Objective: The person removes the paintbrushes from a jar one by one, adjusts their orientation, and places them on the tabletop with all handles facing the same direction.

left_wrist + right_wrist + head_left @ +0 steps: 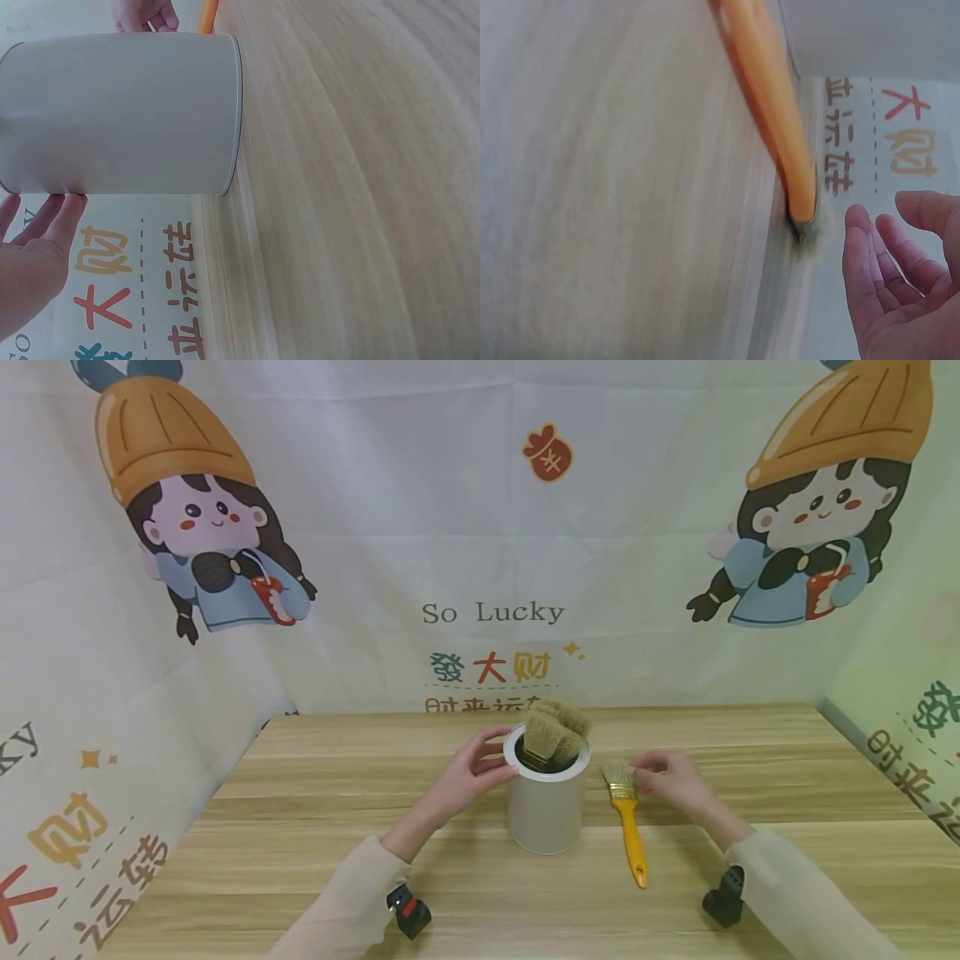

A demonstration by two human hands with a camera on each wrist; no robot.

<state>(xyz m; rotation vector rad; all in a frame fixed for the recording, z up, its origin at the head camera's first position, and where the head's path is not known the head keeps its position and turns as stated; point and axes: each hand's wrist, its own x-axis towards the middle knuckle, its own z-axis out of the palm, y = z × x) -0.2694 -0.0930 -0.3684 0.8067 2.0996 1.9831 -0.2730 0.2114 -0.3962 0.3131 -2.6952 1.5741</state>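
Note:
A light grey can (545, 814) with a white rim stands upright on the table. Several paintbrushes (551, 735) are in it, bristles up, their handles hidden inside. At the can's left side my left hand (472, 768) touches its upper wall and rim with spread fingertips, a gap showing between palm and can. Right of the can lies another paintbrush (628, 827) with a yellow handle, bristles pointing away from me. My right hand (670, 778) is just right of those bristles, nothing in its grasp; the right wrist view shows its fingers (866, 262) loosely bent and apart from the brush.
The wood-grain table (337, 860) reaches back to a printed white cloth (390, 543) hanging behind it. More cloth hangs at both sides. A black wrist camera (408, 910) sits under the left sleeve and another camera (725, 897) under the right.

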